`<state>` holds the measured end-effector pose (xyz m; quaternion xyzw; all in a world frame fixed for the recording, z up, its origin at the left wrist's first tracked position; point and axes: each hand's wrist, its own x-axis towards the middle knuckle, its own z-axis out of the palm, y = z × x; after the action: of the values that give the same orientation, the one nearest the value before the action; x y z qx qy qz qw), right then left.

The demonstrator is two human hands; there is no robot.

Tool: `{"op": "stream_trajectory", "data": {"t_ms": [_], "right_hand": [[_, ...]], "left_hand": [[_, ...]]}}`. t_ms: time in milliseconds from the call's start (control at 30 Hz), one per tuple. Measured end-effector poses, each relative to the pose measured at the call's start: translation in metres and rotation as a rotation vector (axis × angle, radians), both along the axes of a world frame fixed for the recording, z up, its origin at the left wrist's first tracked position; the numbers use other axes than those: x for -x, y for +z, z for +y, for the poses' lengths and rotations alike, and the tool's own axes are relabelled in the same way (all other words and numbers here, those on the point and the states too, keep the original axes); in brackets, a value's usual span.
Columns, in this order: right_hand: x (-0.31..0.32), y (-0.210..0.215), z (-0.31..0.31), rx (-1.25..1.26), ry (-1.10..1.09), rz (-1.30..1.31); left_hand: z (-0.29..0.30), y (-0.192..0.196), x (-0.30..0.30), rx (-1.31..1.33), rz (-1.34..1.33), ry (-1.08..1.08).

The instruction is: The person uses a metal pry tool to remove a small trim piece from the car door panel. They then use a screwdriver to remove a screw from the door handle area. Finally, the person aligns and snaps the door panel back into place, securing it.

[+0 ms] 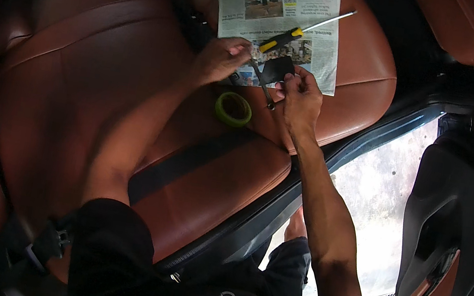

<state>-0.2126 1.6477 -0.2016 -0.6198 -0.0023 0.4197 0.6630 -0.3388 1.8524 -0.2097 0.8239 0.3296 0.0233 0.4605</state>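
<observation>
Both hands (261,71) on black part (277,69)

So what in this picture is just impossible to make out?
All in the head view:
- The small black part: both hands cover its edges, so its kind is unclear.
- What the left hand pinches: hidden by its fingers.
- The thin metal tool: its upper end is behind the hands.
- The newspaper print: too small.
- The seat's left side: lost in shadow.
</observation>
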Motion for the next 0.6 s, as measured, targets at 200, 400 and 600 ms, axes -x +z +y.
{"op": "stream_trajectory", "data": {"t_ms": [200,400,600], "right_hand": [[-0.003,0.017,0.022,0.082,-0.004,0.122],[-0.007,0.006,0.029,-0.096,0.049,0.136],[-0.012,0.01,0.032,0.006,0.108,0.133]], "left_hand": [[-0.039,0.035,-0.033,0.017,0.096,0.08],[-0.026,0.006,-0.026,-0.097,0.124,0.12],[-0.014,-0.015,-0.003,-0.841,0.061,-0.395]]}}
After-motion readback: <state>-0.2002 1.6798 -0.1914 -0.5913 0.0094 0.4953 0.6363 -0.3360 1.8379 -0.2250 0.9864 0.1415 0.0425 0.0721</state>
